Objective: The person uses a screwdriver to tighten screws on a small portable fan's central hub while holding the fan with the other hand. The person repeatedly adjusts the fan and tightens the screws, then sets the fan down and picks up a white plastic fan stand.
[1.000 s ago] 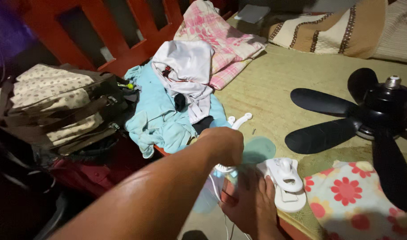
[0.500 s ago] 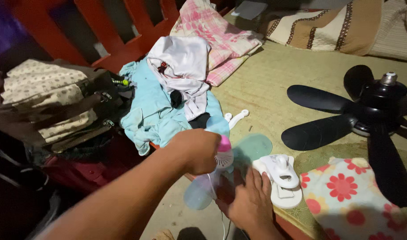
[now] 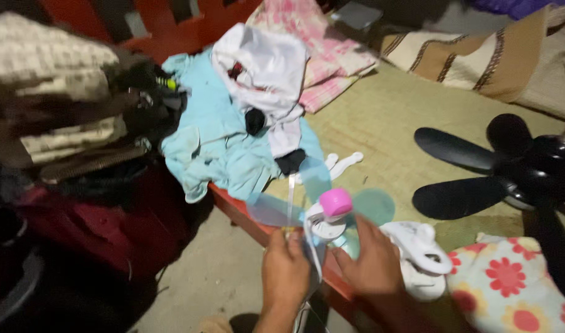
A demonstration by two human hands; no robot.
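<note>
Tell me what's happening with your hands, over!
Both hands at small fan. Left grip pinches thin rod. White fan base beside right.

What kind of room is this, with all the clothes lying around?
Probably a bedroom at home. A bed mat carries a heap of clothes and a striped blanket. The hands, left and right, hold a small fan with clear blades at its edge.

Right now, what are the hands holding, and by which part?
Both hold a small fan with clear blue blades and a pink cap. The left hand pinches near its hub; the right hand steadies the other side. The exact grip is blurred.
</note>
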